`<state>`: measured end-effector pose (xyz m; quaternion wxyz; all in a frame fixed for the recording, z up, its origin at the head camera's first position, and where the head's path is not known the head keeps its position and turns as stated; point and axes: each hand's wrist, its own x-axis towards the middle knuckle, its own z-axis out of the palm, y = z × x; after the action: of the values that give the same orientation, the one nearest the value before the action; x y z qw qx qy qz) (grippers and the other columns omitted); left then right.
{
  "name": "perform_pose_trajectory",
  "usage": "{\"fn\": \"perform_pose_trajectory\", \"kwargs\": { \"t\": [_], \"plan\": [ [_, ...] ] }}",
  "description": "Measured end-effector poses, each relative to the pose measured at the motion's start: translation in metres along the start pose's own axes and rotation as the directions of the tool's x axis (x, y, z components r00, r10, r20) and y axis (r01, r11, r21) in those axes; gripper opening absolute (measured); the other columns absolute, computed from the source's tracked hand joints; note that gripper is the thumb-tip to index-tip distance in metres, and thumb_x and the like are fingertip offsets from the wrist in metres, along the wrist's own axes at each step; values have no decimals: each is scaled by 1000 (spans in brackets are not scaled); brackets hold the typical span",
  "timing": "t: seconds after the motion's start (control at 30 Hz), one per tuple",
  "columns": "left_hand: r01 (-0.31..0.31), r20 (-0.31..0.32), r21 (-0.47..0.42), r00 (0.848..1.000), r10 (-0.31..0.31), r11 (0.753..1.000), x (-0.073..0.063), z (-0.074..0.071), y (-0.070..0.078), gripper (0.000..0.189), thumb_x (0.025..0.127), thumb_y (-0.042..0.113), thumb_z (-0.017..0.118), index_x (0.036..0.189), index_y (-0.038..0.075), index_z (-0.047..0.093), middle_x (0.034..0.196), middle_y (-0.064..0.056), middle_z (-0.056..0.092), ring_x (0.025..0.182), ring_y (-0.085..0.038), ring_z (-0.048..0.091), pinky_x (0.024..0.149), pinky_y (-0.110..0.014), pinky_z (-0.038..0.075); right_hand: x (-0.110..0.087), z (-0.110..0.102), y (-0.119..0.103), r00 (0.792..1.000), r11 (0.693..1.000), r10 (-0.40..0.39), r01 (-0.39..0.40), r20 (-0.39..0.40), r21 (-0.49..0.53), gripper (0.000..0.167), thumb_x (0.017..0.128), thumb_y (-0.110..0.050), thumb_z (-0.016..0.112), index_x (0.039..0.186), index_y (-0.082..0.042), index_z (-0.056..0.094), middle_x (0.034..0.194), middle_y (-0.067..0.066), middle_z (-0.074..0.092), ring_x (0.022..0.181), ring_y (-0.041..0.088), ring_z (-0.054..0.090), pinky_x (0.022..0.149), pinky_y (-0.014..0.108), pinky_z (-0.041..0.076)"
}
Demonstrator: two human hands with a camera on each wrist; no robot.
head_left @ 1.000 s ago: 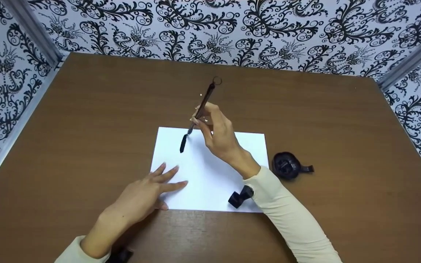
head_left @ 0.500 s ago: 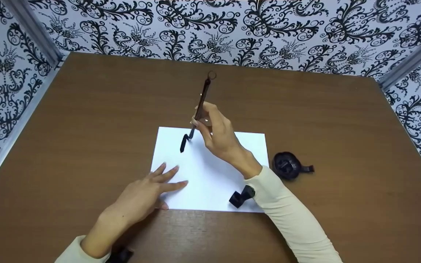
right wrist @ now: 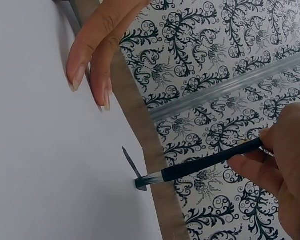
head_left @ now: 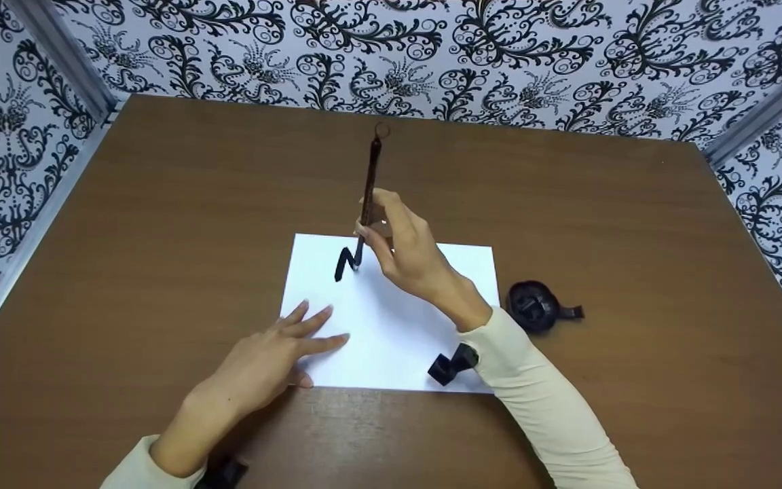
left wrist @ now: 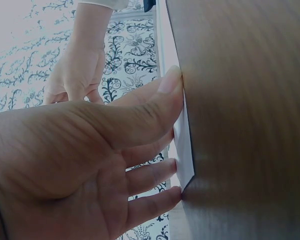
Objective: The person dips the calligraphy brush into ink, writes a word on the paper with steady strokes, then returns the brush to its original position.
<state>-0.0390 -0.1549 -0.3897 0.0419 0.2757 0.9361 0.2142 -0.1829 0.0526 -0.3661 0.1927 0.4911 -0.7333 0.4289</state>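
My right hand [head_left: 408,251] pinches a dark paintbrush [head_left: 370,176] with a thin loop at its top end. In the right wrist view the bristles [right wrist: 149,181] of the brush touch the white paper [head_left: 384,333], their tip dark with ink. A black zigzag stroke [head_left: 345,261] marks the upper left part of the sheet and runs up to the brush tip. My left hand [head_left: 265,363] lies with spread, straight fingers on the lower left of the paper. Its thumb [left wrist: 162,100] rests at the sheet's near edge in the left wrist view.
Right of the paper, a small black dish [head_left: 532,307] with a short handle stands on the brown table [head_left: 635,238]. A black wrist camera [head_left: 453,365] hangs under my right sleeve, over the sheet. Patterned wall panels [head_left: 391,61] border the table's back and sides.
The brush tip has moved right and down a little, and the handle has swung more upright. The black line has grown from one slanted stroke into a zigzag. My left hand keeps its place.
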Motion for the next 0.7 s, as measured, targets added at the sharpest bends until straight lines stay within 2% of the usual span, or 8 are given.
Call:
{"fn": "perform_pose_trajectory", "kwargs": {
  "t": [0.23, 0.4, 0.53, 0.7],
  "plan": [
    [3, 11, 10, 1000, -3, 1000, 0, 0, -1, 63, 74, 11, 79, 133, 23, 59, 148, -8, 40, 133, -40, 35, 50, -24, 44, 1, -3, -3, 999, 999, 29, -29, 26, -15, 32, 94, 3, 56, 122, 3, 41, 97, 12, 57, 89, 16, 62, 67, 19, 51],
    [7, 15, 15, 1000, -7, 1000, 1, 0, -1, 63, 74, 12, 79, 133, 24, 59, 148, -8, 40, 134, -39, 35, 49, -24, 44, 1, -5, -5, 999, 999, 36, -35, 36, -27, 31, 94, 1, 56, 122, 2, 42, 96, 10, 57, 89, 16, 62, 64, 22, 52],
    [-5, -1, 14, 1000, 5, 1000, 0, 0, 0, 64, 73, 11, 80, 132, 23, 60, 147, -9, 41, 132, -40, 37, 55, -33, 50, 1, -6, -7, 997, 998, 59, -59, 54, -1, 31, 95, 1, 55, 123, 2, 42, 95, 9, 58, 89, 16, 62, 64, 22, 53],
    [-13, -13, 11, 1000, 13, 1000, 0, 1, 0, 64, 72, 9, 80, 132, 23, 60, 146, -10, 42, 131, -40, 38, 58, -39, 52, 1, -9, -8, 994, 996, 87, -88, 72, 13, 32, 95, 1, 54, 124, 1, 41, 94, 9, 58, 89, 16, 62, 64, 21, 53]
  ]
}}
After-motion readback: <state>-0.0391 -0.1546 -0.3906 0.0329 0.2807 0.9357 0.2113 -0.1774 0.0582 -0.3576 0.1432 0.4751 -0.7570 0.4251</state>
